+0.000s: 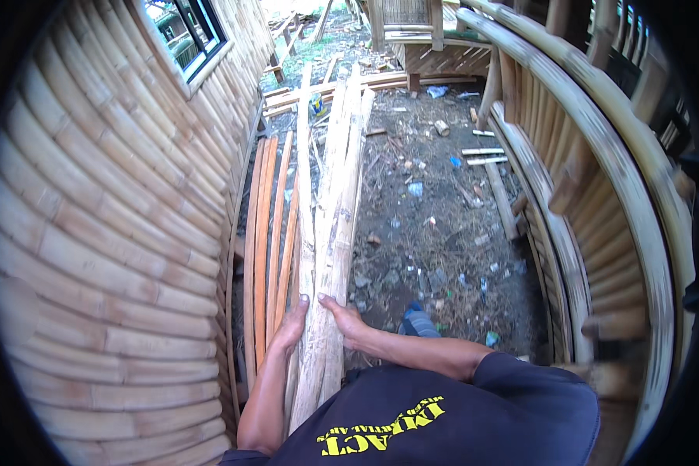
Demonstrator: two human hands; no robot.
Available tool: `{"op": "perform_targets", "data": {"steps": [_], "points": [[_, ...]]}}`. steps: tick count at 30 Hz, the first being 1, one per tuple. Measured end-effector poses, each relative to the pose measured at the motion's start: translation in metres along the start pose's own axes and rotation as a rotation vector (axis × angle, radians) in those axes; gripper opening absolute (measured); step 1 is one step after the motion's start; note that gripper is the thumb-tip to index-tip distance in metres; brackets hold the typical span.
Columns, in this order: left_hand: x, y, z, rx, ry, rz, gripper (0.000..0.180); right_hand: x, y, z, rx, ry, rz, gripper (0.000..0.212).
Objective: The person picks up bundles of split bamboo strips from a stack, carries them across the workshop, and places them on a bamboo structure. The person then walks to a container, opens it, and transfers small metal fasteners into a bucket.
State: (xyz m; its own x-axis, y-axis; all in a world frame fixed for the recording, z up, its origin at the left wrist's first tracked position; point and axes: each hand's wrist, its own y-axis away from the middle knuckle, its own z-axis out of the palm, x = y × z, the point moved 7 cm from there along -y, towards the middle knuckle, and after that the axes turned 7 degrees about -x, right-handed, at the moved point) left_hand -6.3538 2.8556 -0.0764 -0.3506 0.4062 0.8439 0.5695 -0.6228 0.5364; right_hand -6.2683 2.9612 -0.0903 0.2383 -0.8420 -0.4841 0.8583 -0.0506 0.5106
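A bundle of long, pale bamboo poles (335,225) stretches away from my body toward the far end of the passage. My left hand (291,322) is closed round its left side, thumb on top. On the other side my right hand (346,321) grips it, thumb also on top. The fingers of both hands are mostly hidden at the sides of the bundle. The near end passes under my left forearm and beside my dark shirt. Just left of the bundle lie several reddish-brown wooden strips (261,233).
A bamboo-clad wall (124,272) with a window (186,39) rises at left. Curved bamboo railings (598,116) line the right. Wood scraps and litter cover the dirt ground (435,225). Planks (388,80) lie across the far end, near a small yellow-and-blue can (317,104).
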Motion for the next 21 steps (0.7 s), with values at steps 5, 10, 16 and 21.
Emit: {"op": "perform_targets", "data": {"steps": [5, 10, 16, 21], "points": [[0.092, -0.169, -0.01, 0.105, -0.159, -0.01, 0.075, -0.136, -0.144, -0.029, 0.004, 0.002, 0.073, 0.071], [0.243, -0.323, -0.03, 0.13, -0.11, 0.136, 0.077, -0.307, -0.282, -0.008, -0.041, 0.063, -0.019, 0.07], [0.36, -0.493, -0.099, 0.192, -0.28, 0.112, 0.078, -0.447, -0.449, 0.019, -0.176, 0.001, 0.049, 0.064], [0.457, -0.658, -0.175, 0.302, -0.373, 0.208, 0.073, -0.573, -0.609, 0.054, -0.173, 0.014, 0.043, 0.061]]}}
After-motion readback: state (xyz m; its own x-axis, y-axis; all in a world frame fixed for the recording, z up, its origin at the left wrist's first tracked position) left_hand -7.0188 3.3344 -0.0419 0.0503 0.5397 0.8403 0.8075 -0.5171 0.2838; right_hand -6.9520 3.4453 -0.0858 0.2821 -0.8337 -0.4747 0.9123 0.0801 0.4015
